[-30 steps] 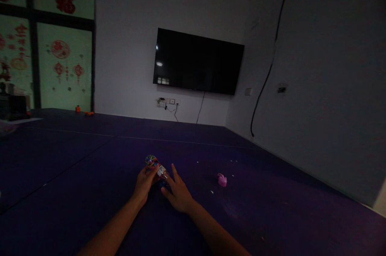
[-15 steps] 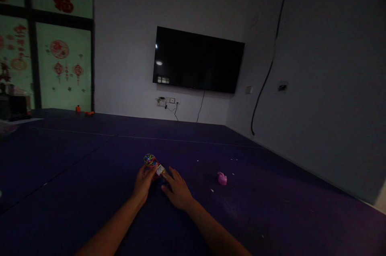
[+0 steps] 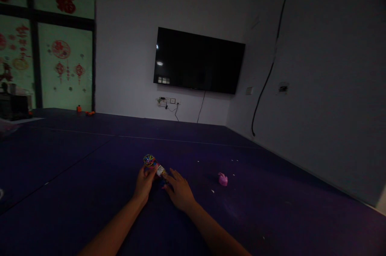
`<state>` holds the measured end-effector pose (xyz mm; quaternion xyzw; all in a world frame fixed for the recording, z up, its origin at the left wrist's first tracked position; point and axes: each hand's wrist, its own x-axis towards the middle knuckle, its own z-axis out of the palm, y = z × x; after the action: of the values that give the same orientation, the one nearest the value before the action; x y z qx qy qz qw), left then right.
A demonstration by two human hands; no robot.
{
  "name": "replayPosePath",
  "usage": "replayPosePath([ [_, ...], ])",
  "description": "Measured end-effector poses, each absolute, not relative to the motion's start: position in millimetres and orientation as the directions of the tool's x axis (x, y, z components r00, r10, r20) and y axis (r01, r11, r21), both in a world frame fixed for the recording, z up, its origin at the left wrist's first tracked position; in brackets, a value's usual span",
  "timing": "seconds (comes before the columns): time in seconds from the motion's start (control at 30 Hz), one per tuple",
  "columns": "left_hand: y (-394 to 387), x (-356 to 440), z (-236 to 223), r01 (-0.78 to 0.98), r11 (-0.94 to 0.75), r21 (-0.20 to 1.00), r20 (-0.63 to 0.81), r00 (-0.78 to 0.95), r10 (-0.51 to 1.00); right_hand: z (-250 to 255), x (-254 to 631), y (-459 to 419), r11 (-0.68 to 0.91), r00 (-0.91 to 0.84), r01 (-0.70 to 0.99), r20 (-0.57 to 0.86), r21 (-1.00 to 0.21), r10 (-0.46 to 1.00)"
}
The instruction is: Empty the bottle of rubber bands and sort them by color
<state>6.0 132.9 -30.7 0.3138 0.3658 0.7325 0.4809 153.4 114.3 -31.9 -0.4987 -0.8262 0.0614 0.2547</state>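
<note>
A small clear container [image 3: 154,163] with a rounded end and many-coloured strands inside, perhaps rubber bands, lies tilted between my hands. Its white label [image 3: 160,170] faces up. My left hand [image 3: 144,185] is closed around it near the rounded end, thumb on top. At the lower end, my right hand [image 3: 180,191] has its fingers stretched forward and its thumb apart, touching or very near the container. Small dark-blue and pink bits [image 3: 163,185] show between the hands, too dim to make out. To the right, a pink piece with a loop on top [image 3: 223,179] sits on the purple surface.
Small white scraps [image 3: 212,191] are scattered around the pink piece. The dark purple surface [image 3: 90,191] has seams and reaches the wall. Orange objects [image 3: 89,113] and a dark box [image 3: 13,105] stand at the far left. A television [image 3: 199,61] hangs above sockets and cords.
The dark-blue and pink bits between my hands show more plainly now. My right thumb has shifted slightly. The left hand's hold on the container looks the same.
</note>
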Motion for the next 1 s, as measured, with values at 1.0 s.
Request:
replayPosePath([
  [1.0, 133.1, 4.9, -27.9, -0.476, -0.242, 0.845, 0.068, -0.354, 0.933, -30.4, 159.2, 115.4, 0.455, -0.198, 0.765, 0.507, -0.455, 0.839],
])
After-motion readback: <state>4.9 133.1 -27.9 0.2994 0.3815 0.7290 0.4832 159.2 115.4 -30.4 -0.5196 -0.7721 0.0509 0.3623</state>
